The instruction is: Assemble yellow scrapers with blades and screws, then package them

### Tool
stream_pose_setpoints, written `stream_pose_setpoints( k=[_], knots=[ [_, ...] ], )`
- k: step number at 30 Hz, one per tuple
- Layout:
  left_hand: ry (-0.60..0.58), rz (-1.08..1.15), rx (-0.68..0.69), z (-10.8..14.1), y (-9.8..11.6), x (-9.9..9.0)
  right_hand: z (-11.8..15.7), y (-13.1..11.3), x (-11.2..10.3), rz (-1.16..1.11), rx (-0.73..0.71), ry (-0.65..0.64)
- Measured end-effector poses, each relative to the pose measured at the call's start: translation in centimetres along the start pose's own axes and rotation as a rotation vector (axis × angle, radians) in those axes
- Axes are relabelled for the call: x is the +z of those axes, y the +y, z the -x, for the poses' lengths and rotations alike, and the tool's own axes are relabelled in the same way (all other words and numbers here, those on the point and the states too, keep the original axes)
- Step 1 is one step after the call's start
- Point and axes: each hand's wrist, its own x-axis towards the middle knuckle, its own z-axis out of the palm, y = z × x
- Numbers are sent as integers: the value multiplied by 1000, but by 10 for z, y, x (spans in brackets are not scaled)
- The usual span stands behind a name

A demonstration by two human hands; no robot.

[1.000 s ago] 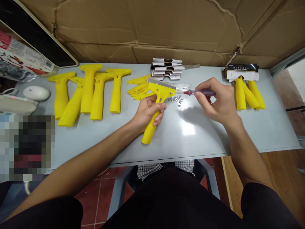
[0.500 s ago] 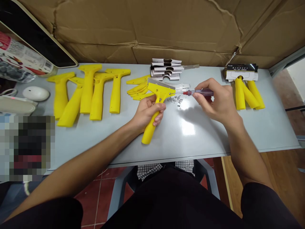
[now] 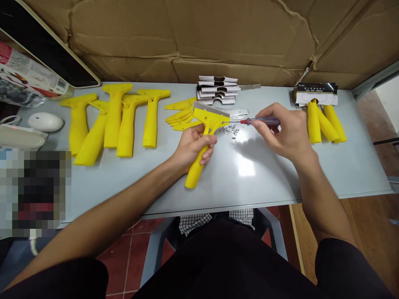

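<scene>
My left hand [image 3: 195,147] is wrapped round the handle of a yellow scraper [image 3: 193,171], which tilts with its head up and a metal blade [image 3: 208,109] along the top edge. In my right hand [image 3: 285,131] is a screwdriver [image 3: 263,121] with a clear purplish handle and a red collar. Its thin shaft points left, the tip at a screw spot on the right side of the scraper head. Just behind and below the head lies a small pile of screws and nuts [image 3: 230,130]. Several flat yellow pieces [image 3: 182,113] lie left of the head.
Several yellow scraper handles [image 3: 151,120] lie at the left of the grey table [image 3: 218,199]. Folded white cards [image 3: 217,89] are stacked at the back. Carded scrapers [image 3: 314,120] lie at the right. A white mouse [image 3: 46,121] and a monitor [image 3: 46,37] are at far left; cardboard [image 3: 187,33] stands behind.
Almost nothing differs. Both hands keep their holds on the scraper and the screwdriver, whose tip stays at the scraper head; the view has shifted very slightly.
</scene>
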Motion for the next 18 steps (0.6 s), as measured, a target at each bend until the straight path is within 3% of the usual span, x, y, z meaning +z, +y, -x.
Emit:
stream_pose_setpoints(
  k=[18],
  knots=[
    [-8,4,13,0,-1,-1,-2,-1,-5,-11,5,-60]
  ],
)
